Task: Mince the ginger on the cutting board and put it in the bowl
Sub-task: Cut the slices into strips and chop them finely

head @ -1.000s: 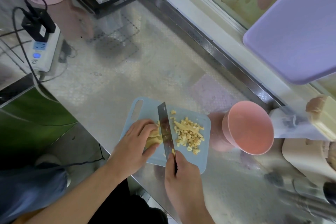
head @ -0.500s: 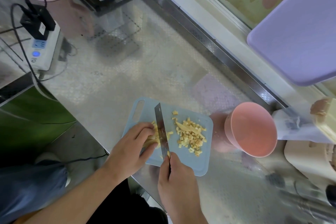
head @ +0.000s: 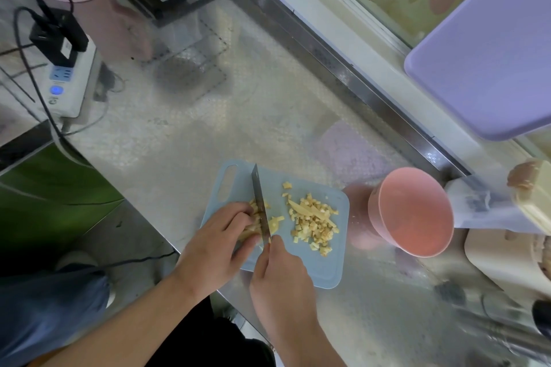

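My left hand pinned the uncut ginger strips with curled fingers on the pale blue plastic cutting board, a rounded rectangle with a slot handle. My right hand gripped the knife, its narrow steel blade edge-down against the strips. Small yellow minced ginger lay piled on the board's right. The smooth round pink bowl stood just beside the board on the dimpled steel bench.

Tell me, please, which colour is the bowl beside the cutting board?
Pink. The bowl shows best in the head view, to the right of the light blue cutting board.
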